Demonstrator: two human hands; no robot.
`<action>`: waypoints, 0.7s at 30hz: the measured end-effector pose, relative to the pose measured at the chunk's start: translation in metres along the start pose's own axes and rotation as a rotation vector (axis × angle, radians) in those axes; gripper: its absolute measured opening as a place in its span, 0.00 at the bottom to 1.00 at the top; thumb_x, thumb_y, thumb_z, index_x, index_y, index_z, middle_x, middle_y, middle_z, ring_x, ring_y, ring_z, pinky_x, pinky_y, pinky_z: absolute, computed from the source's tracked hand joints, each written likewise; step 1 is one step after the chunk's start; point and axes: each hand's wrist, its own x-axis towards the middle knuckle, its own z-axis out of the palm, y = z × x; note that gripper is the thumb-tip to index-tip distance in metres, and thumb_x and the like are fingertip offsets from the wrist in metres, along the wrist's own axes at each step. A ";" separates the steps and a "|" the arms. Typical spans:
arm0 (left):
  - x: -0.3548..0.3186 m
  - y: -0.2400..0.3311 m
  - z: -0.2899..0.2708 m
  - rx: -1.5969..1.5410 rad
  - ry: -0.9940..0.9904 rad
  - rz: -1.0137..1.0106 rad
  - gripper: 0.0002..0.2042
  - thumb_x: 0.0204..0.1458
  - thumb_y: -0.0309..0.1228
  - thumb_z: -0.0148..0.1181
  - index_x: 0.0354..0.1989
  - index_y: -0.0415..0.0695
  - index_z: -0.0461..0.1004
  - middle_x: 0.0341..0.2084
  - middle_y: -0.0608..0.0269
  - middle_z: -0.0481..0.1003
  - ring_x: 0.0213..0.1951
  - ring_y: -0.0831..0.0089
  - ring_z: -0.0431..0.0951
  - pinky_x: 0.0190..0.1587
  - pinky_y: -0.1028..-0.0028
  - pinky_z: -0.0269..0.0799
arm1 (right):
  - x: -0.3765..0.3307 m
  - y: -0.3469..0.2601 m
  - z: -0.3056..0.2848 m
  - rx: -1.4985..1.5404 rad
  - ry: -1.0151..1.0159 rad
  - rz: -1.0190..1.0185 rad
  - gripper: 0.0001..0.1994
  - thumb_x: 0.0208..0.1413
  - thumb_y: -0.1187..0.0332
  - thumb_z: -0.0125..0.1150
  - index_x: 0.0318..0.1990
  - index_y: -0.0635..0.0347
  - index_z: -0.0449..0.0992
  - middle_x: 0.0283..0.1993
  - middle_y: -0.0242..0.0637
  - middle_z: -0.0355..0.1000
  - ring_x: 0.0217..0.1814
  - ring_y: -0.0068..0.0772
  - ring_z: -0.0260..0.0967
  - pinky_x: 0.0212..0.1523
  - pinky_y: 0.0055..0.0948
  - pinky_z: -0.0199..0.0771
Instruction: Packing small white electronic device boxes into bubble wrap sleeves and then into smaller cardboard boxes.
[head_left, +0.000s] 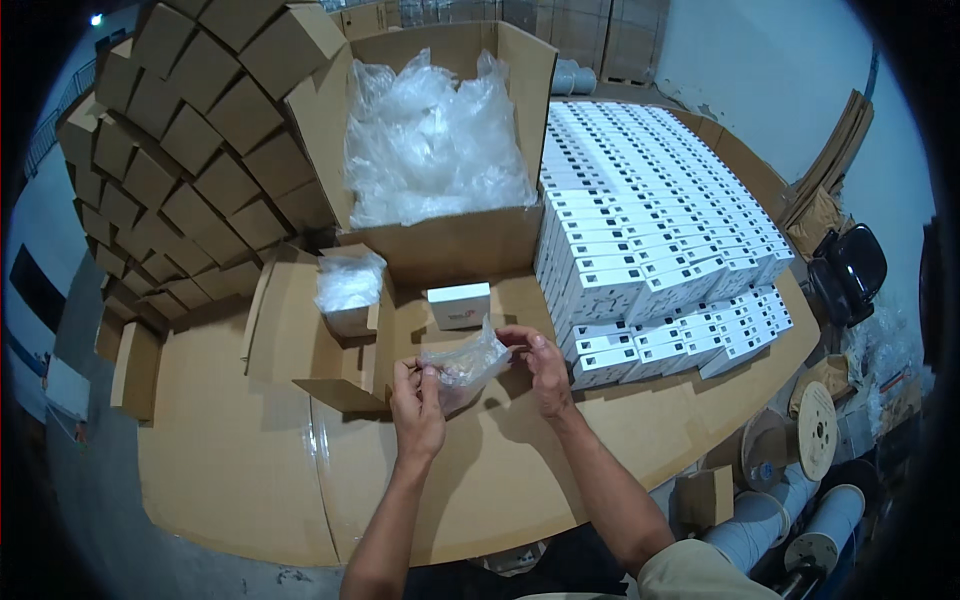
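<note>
My left hand [418,415] grips a clear bubble-wrap bag [465,370] by its left side, thumb on the near face. Something inside the bag shows faintly, too blurred to name. At the bag's upper right edge, the bent fingers of my right hand [540,368] pinch the plastic. Just beyond the bag, a small white box [459,305] stands in a low open cardboard tray [415,345]. To the left of it is a small open carton [340,362] with folded bubble-wrap bags [350,280] in its top.
A large open carton [430,245] full of bubble-wrap bags [435,140] stands behind. Many white boxes [640,240] are stacked in rows at the right. Brown cartons [190,150] are piled at the left. Cable spools [815,430] and a black chair [848,270] stand beyond the table's right edge.
</note>
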 end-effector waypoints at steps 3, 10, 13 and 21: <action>0.000 -0.016 0.005 0.097 0.005 -0.056 0.09 0.67 0.30 0.48 0.47 0.37 0.65 0.36 0.56 0.77 0.40 0.75 0.76 0.44 0.72 0.72 | -0.006 -0.012 0.007 -0.325 -0.029 -0.036 0.17 0.64 0.62 0.56 0.52 0.66 0.75 0.43 0.35 0.77 0.41 0.25 0.72 0.44 0.27 0.73; 0.016 -0.030 0.012 0.022 0.002 -0.108 0.10 0.67 0.34 0.52 0.43 0.39 0.67 0.32 0.64 0.76 0.33 0.80 0.73 0.38 0.76 0.70 | -0.002 -0.001 0.022 -0.647 0.060 0.046 0.11 0.63 0.64 0.61 0.40 0.66 0.76 0.23 0.31 0.73 0.25 0.17 0.67 0.27 0.25 0.68; 0.022 -0.035 0.013 -0.027 0.045 -0.059 0.09 0.68 0.35 0.51 0.40 0.41 0.68 0.29 0.71 0.72 0.28 0.83 0.69 0.33 0.77 0.68 | -0.001 0.006 0.018 -0.576 0.051 0.036 0.12 0.64 0.64 0.60 0.36 0.66 0.76 0.21 0.37 0.72 0.22 0.20 0.66 0.25 0.29 0.65; 0.014 -0.005 0.020 -0.168 0.157 -0.148 0.09 0.70 0.36 0.47 0.40 0.44 0.68 0.23 0.77 0.65 0.22 0.89 0.61 0.22 0.84 0.58 | 0.000 -0.003 0.012 -0.485 -0.026 0.177 0.10 0.68 0.67 0.56 0.34 0.62 0.73 0.24 0.23 0.69 0.26 0.09 0.62 0.26 0.18 0.63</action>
